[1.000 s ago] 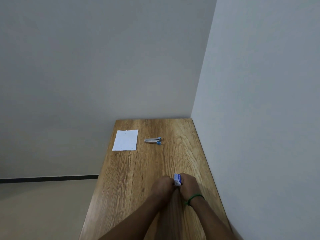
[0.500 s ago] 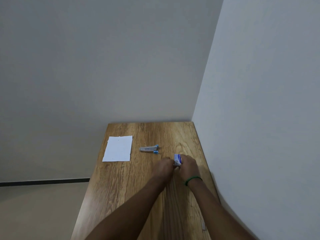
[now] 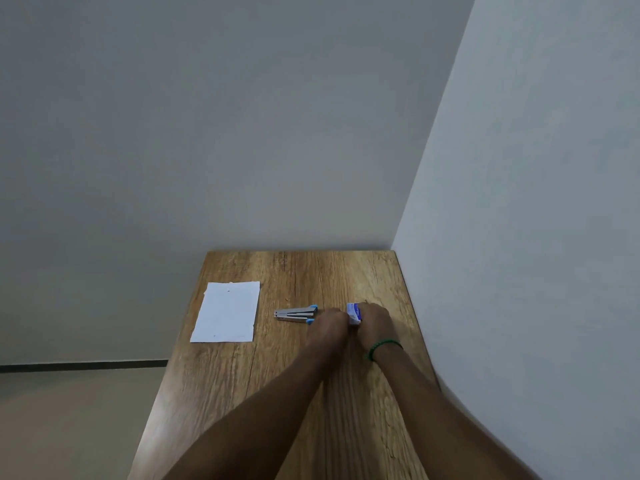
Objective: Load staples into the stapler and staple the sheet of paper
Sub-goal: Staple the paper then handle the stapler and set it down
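I find left hand (image 3: 328,325) and right hand (image 3: 375,320) grips clamped on the small white-and-blue cardboard staple box (image 3: 352,311); rough opening could scatter staples.

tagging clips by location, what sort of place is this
Likely a plain indoor room, perhaps an office or study corner: a wooden table set into the corner of two bare walls, with a sheet of paper, a stapler and a staple box.
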